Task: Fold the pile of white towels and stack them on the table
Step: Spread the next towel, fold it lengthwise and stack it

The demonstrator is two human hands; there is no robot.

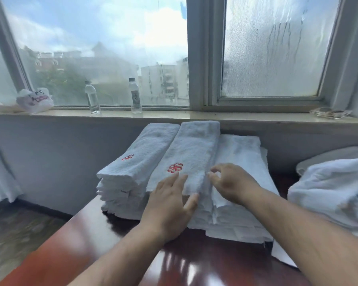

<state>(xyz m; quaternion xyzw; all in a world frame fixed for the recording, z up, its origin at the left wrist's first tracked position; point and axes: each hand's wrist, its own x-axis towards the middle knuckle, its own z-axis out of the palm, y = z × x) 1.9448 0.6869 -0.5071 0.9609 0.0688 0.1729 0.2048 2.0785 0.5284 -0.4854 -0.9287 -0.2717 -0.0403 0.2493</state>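
Three stacks of folded white towels are set side by side at the far end of the dark red worktop [194,263], close under the window sill [174,115]. The left stack [132,162] and the middle stack [192,153] each show a red embroidered mark on the top towel; the right stack [242,157] is lower and plain on top. The left stack's outer edge lies near the worktop's left edge, beyond which the floor [19,234] is seen.

The left hand [170,205] is laid flat on the near end of the middle stack's top towel, fingers [174,180] spread, the thumb pressed against the front fold. The right hand [232,182] is held just right of that towel's long edge, above the right stack, with fingers [213,174] curled loosely and narrowly parted; whether cloth is pinched cannot be told.

The near part of the worktop is bare and glossy. A loose heap of unfolded white towels [329,188] lies at the right, apart from the stacks. On the sill stand two clear bottles [135,96], a plastic bag [34,100] at the left and a glass dish [329,112] at the right.
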